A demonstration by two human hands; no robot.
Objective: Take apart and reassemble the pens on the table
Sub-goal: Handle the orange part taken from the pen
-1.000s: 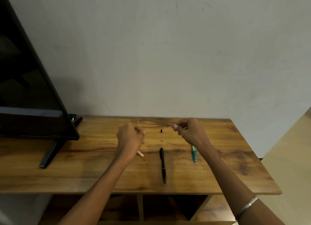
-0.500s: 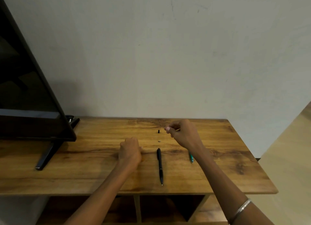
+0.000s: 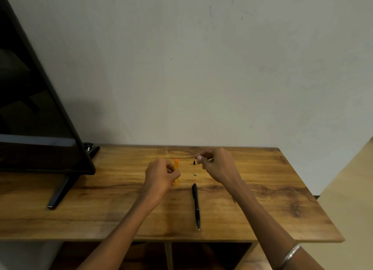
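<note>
A: Left hand?
B: Curled round an orange pen barrel. Held upright above the wooden table, top end clear of the knuckles, lower end showing under the fingers.

A: Right hand?
B: Raised over the far middle of the table, thumb and fingertips pinched together. Holding something thin, possibly a refill; too small and blurred to confirm.

A: Loose parts?
B: Small black piece standing on the table just left of the right fingertips. Tiny grey piece lying nearer, between the two hands.

A: Other pens?
B: Black pen lying flat near the front edge, tip toward the viewer, untouched, right of the left wrist.

A: Surroundings?
B: Dark screen on a stand at the left end. Metal bangle on the right forearm.
</note>
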